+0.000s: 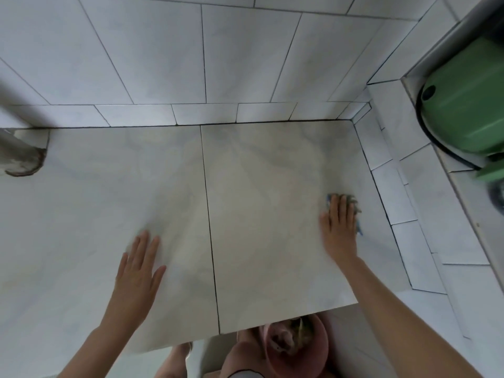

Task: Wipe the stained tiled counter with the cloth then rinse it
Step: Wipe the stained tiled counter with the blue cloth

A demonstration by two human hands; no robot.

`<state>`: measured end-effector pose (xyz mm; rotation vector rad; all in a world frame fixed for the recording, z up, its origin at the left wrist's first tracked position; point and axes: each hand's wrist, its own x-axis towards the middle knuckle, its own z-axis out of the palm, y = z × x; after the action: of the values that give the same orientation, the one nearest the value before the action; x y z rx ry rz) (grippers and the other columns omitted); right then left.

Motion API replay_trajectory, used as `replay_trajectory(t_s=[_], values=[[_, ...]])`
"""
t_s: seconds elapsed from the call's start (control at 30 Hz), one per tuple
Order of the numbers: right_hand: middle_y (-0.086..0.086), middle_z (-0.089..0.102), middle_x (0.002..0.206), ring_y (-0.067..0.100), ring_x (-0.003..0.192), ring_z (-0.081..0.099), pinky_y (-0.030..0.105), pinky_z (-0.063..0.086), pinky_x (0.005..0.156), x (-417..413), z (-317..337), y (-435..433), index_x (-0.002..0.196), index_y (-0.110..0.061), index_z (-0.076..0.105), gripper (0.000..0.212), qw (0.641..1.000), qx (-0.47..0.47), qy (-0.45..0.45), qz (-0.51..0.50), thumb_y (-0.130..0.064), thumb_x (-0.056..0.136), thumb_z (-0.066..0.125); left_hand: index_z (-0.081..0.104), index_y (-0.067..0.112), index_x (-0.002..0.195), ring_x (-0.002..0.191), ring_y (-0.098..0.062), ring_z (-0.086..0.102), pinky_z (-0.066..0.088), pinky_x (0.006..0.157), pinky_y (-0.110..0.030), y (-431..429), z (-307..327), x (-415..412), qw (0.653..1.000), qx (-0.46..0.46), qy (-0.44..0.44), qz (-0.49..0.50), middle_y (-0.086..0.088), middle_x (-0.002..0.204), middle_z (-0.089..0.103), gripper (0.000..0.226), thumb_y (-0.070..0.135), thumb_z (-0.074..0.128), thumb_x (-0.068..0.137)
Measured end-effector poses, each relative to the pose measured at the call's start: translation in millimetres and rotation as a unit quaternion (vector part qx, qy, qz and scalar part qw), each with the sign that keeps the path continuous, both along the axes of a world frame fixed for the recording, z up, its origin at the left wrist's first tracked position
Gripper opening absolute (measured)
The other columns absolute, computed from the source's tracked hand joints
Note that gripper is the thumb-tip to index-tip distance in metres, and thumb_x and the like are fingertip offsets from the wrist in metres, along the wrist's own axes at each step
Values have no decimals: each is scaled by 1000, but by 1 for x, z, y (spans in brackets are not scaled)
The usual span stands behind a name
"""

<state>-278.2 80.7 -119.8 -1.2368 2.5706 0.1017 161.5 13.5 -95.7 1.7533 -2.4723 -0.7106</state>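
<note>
Near the right edge of the tiled tabletop [267, 214], the right hand [339, 227] lies flat with fingers spread, pressing the blue-grey cloth [354, 207] against the tile; only the cloth's fringes show past the fingertips and along the hand's outer side. The left hand [139, 266] rests open and empty on the left tile, palm down, well apart from the cloth and seemingly bracing the person. A green container [463, 110] sits on the raised ledge at the far right, and a pink bucket [297, 347] stands below the tabletop's front edge. The wiping step looks to be in hand, with rinsing not yet begun. Blur hides any distinct stains, so progress is hard to gauge. Next, the cloth likely needs sweeping leftward across the dark grout line [210, 227], under steady downward pressure.
</note>
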Motion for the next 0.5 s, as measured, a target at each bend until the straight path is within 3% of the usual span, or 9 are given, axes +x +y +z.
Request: replay_trajectory(t_s=[0.07,0.17,0.27,0.33,0.5], values=[[24,19,153,44,141,16,56,14,114,28,9,-13,145,-2,27,70,998,-45,-5,-37,-47,95,8,21,15,147,142,-9,1,-8,112,-20,0,-1,3,1000,-3,-7,-8,-4,155,13,65,47,21,90],[13,10,157,35,144,6,45,3,117,91,24,-39,149,-12,16,73,993,-81,-47,65,-51,87,10,22,13,147,142,-10,1,-6,112,-23,-1,-5,3,1000,-9,-8,-12,-5,155,13,67,48,21,90],[13,32,151,36,139,28,45,19,115,142,18,-67,144,-12,32,64,975,-98,-61,192,-46,91,26,21,14,147,141,-7,-2,3,113,-32,-1,-7,3,1000,-14,-4,-8,-2,155,10,68,50,19,89],[10,39,147,34,135,35,41,14,113,172,16,-78,142,-15,37,59,957,-105,-51,265,-45,91,30,20,15,147,142,-7,-2,4,113,-33,-1,-7,4,1000,-16,-1,-10,-1,155,9,68,50,20,89],[4,27,154,26,143,19,34,0,115,196,19,-55,147,-20,28,57,908,-67,-106,399,-44,95,25,20,15,147,142,-7,-2,3,113,-33,0,-7,2,1000,-10,-4,-3,-1,155,8,70,51,19,88]])
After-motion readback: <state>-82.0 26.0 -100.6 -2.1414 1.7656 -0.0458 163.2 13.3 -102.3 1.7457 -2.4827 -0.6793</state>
